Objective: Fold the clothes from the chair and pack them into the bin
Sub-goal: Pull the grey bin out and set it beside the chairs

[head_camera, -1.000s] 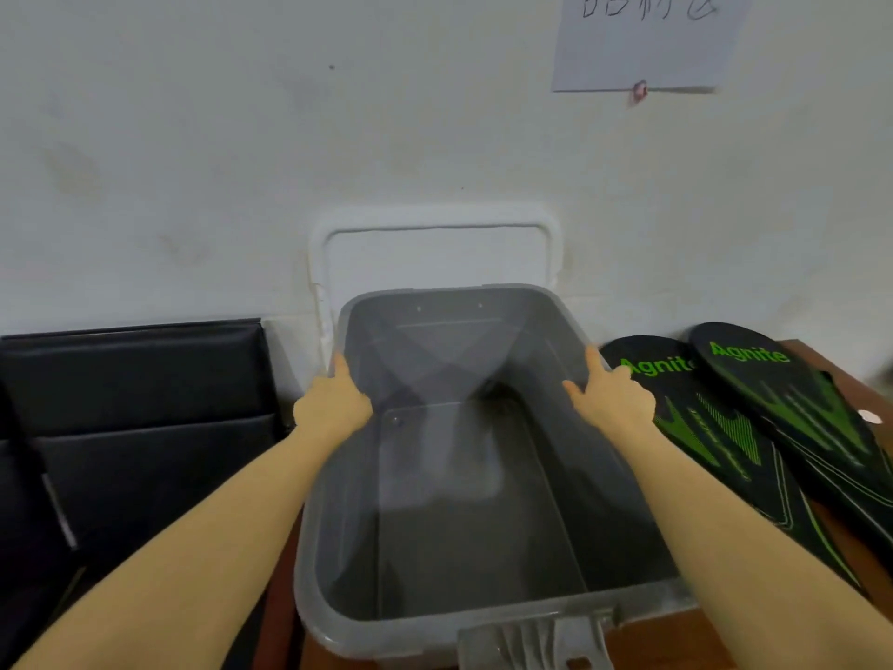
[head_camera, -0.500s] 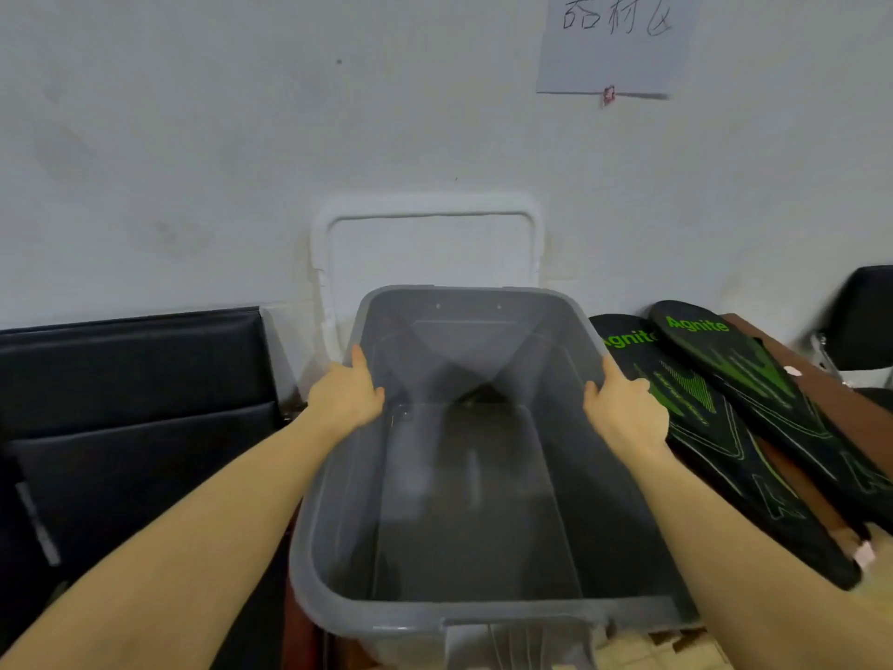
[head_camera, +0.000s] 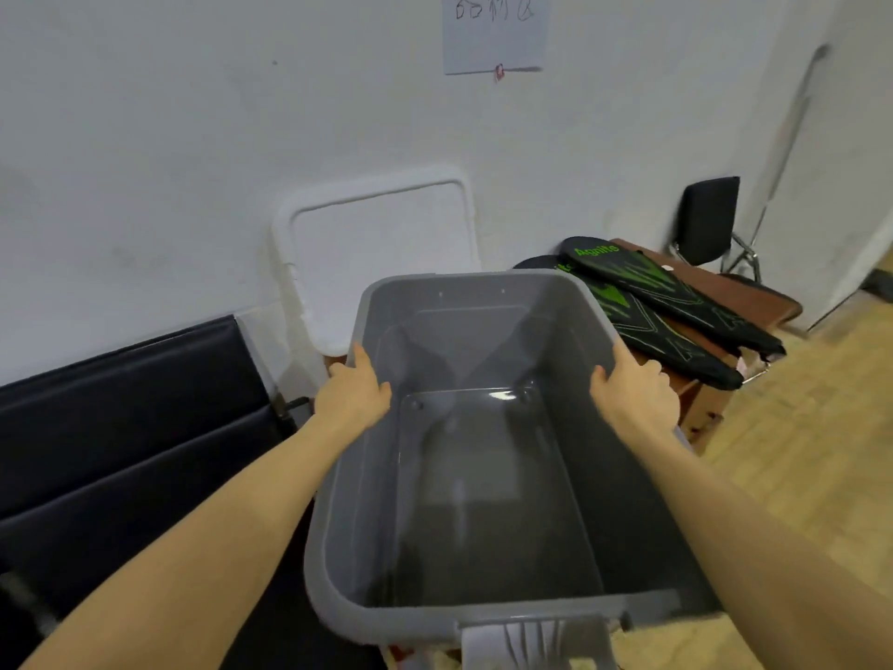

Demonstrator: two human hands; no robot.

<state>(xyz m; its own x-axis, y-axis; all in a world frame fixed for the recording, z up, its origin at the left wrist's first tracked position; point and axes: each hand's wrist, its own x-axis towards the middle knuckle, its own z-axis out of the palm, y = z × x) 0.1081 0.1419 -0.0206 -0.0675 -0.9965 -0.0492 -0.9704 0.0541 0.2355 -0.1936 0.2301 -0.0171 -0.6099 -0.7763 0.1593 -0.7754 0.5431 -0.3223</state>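
— Bin (head_camera: 483,606): one, grey plastic, nothing inside, bare floor and walls showing. Held out in front, long axis running away from the camera, near end low in view with a ribbed white latch (head_camera: 534,638) at the rim.

— Hands on it?

— Two. Left hand (head_camera: 352,395) curled over the left rim toward the far end, thumb lying along the top edge, fingers wrapped down the outer side. Right hand (head_camera: 633,396) gripping the right rim opposite, thumb inside the wall, fingers folded over the outside. Both forearms bare, reaching in from the lower corners.

— Behind the bin?

— One white lid (head_camera: 377,253), propped upright against the white wall, just past the far left corner of the bin. One sheet of paper (head_camera: 495,31) pinned higher on the wall, handwriting on it, not readable with certainty.

— To the right?

— One brown desk (head_camera: 758,295), carrying two long black covers (head_camera: 676,302) with green markings, lying side by side and overlapping, the word "Agnite" printed on the upper one. Nearer cover touching or just behind the bin's far right corner; cannot tell which.

— Chairs?

— Two seen. One black padded chair (head_camera: 121,427) at the left, close beside the bin, only the back and part of the frame in view. One more black chair (head_camera: 708,220) with chrome legs by the far wall, well apart. No clothes visible on either in this view. Wooden floor (head_camera: 812,452) at the right.
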